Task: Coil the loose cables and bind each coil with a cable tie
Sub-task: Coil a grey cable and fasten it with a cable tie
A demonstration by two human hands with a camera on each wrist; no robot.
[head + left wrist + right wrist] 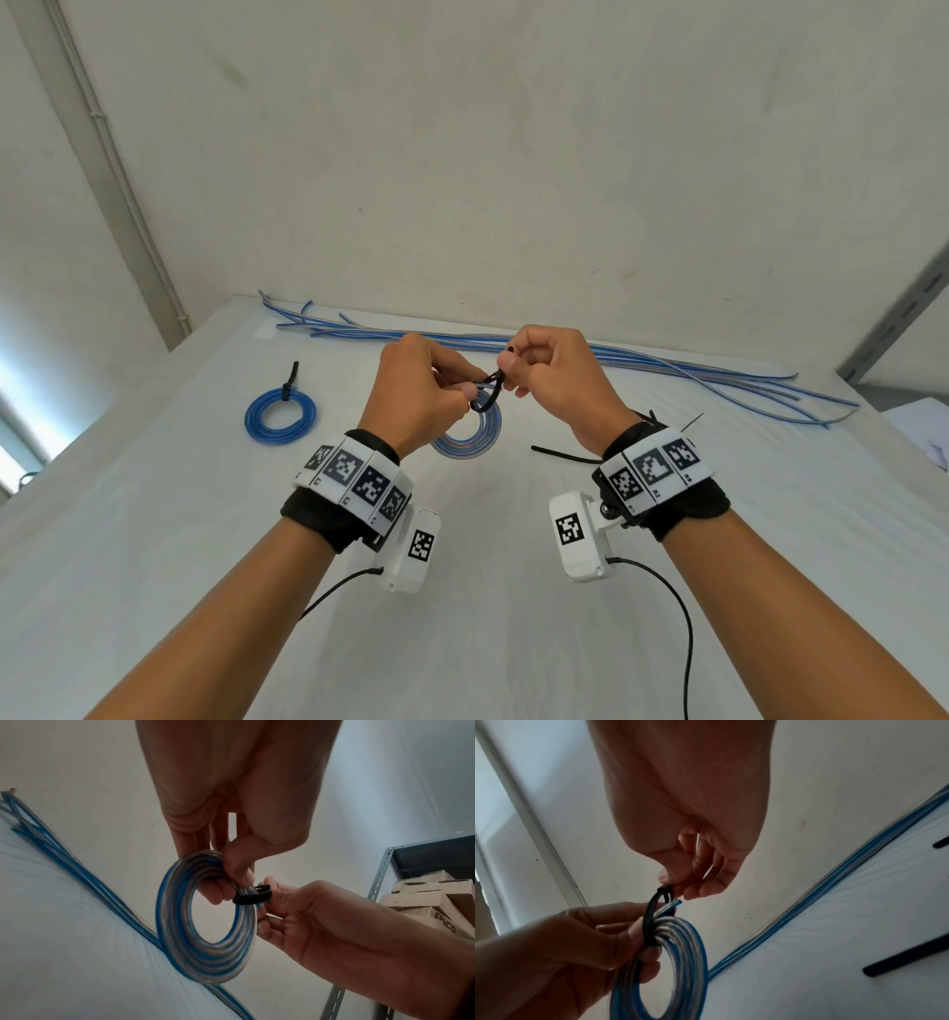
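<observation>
left hand (418, 395) pinching coil (470, 437), right hand (552, 383) pinching tie (488, 393)

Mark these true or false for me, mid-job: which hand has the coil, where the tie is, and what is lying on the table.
1. The left hand holds the coil off the table. True.
2. The right hand pinches the black tie looped round that coil. True.
3. The coil on the table has no tie on it. False: a black tie binds it at its far edge.
4. All cables are coiled. False: loose cables lie straight along the far edge.
5. A spare tie lies on the table near the right wrist. True.
</observation>
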